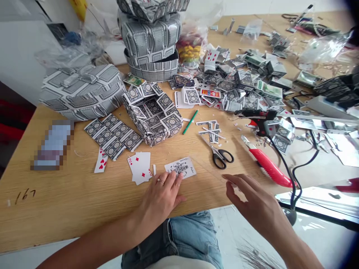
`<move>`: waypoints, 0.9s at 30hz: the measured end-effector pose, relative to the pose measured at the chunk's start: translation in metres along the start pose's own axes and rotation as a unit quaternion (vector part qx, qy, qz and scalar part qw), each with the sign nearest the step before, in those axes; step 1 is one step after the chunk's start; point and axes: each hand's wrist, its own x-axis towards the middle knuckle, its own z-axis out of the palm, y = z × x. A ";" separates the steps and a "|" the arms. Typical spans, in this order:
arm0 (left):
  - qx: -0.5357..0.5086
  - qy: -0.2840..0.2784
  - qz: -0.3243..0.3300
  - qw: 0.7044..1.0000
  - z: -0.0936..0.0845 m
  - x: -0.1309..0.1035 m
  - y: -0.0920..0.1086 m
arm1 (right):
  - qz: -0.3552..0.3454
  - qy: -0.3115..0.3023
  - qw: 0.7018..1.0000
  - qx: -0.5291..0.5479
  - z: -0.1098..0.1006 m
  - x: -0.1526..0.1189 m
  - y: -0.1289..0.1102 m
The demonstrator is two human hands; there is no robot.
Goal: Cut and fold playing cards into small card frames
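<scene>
Joker (186, 167), a single playing card, lay face up on the table (70, 209), its near long edge beneath the fingertips of the left hand (164, 192). That hand was laid out flat, thumb apart, and pinched nothing. The right hand (256, 198) was half curled beside it; a faint clear strip (209, 168) ran toward its fingertips, but whether these pinched it could not be told. Judged by its kind, the card was very light, thin and springy, smooth enough to slide under slight pressure, and more easily creased than torn. Flat fingertips would have steadied it; for lifting, the uncovered right end or the two long edges offered the best hold, as the middle would have buckled under a squeeze. Beyond the left hand lay a loose pair of diamonds (140, 167); farther right were the scissors (214, 150) and the red cutter (269, 167). Behind these came a folded-card panel (113, 136), a green pen (190, 121) and a woven basket (159, 138), with the card heap (244, 82) farther off.
</scene>
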 end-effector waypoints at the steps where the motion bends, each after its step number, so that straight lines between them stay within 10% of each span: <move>1: 0.002 -0.005 0.000 1.000 -0.001 0.000 0.001 | 0.002 0.021 1.000 -0.006 0.001 0.000 -0.006; 6: 0.009 -0.013 0.007 1.000 -0.002 0.000 0.002 | 0.033 0.109 0.981 -0.156 0.002 -0.007 -0.029; 14: 0.015 0.082 0.058 0.995 0.005 0.016 -0.004 | -0.056 -0.070 0.987 -0.134 0.029 -0.022 -0.045; 27: 0.045 0.089 0.095 0.990 0.006 0.036 -0.007 | -0.051 -0.060 0.987 -0.137 0.044 -0.016 -0.059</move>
